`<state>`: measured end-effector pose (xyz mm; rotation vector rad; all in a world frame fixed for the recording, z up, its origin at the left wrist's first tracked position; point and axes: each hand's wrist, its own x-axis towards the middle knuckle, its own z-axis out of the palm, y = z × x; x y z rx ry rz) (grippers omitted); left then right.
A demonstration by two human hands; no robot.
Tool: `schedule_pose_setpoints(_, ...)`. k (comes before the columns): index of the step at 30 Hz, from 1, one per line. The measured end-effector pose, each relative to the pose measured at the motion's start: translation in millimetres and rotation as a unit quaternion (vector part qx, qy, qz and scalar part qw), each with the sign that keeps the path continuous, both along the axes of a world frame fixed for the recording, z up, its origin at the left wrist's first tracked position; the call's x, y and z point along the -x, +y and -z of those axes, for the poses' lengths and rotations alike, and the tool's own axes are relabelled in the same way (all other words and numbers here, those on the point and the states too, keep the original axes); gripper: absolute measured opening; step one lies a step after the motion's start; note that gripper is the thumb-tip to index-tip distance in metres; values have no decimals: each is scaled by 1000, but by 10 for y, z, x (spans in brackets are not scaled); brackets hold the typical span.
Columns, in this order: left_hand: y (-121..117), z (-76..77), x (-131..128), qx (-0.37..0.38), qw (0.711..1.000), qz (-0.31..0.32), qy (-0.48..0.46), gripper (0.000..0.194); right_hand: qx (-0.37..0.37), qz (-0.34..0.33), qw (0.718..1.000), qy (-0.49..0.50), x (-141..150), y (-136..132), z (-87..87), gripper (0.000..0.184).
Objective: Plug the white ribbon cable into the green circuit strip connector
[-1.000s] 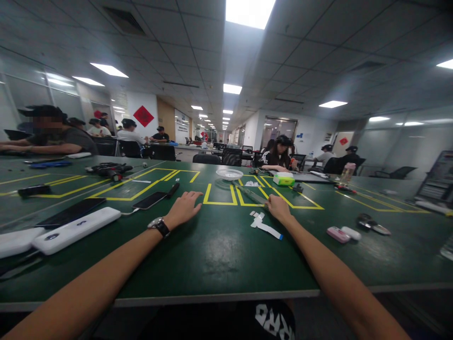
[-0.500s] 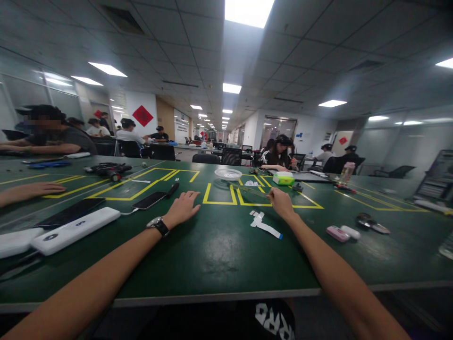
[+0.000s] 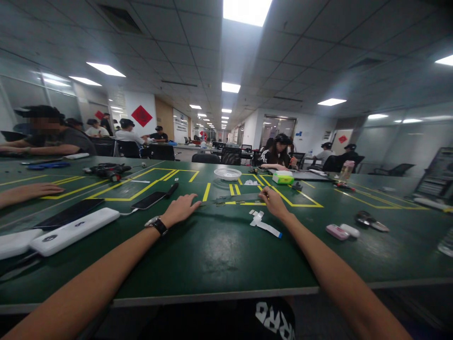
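My right hand (image 3: 274, 202) is closed on the right end of a see-through flat strip (image 3: 237, 198), which looks like plastic. Held low over the green table (image 3: 212, 250), it reaches left across the yellow tape lines and is partly blurred. My left hand (image 3: 181, 208) has its fingers stretched out near the strip's left end, a small gap apart, and wears a watch (image 3: 156, 225) at the wrist. Just below my right hand lies a white ribbon cable (image 3: 264, 223) with a blue tip. A white openwork basket (image 3: 228, 174) stands beyond the strip.
Left of my arm lie a phone (image 3: 150, 200) and a white power bank (image 3: 76, 231). At the right are a pink case (image 3: 337, 232) and a dark shiny object (image 3: 371, 221). Another person's hand (image 3: 31, 191) rests at far left. A green-and-white box (image 3: 283, 177) stands farther back.
My right hand has moved a little left with the strip, which now spans toward my left hand. My left hand has barely shifted.
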<state>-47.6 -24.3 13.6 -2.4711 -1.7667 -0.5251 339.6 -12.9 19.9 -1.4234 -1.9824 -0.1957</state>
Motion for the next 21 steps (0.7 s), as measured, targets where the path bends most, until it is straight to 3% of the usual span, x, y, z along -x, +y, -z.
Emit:
schedule_pose_setpoints(4,-30,-48,-3,41,999,4,30,44,1,23,1000,-19,3,-31,-5,18)
schedule_pose_setpoints(10,24,5,13,2,999,27,-27,46,3,105,990,-90,16,-58,-31,22)
schedule_pose_setpoints(13,44,30,14,-43,996,41,-64,57,10,119,986,-115,32,-56,-31,22)
schedule_pose_setpoints(16,39,22,4,-70,994,44,-75,55,15,120,985,-125,36,-55,-21,21)
schedule_pose_setpoints(21,8,-8,-7,6,998,42,-38,41,-4,102,988,-114,2,-49,-3,18)
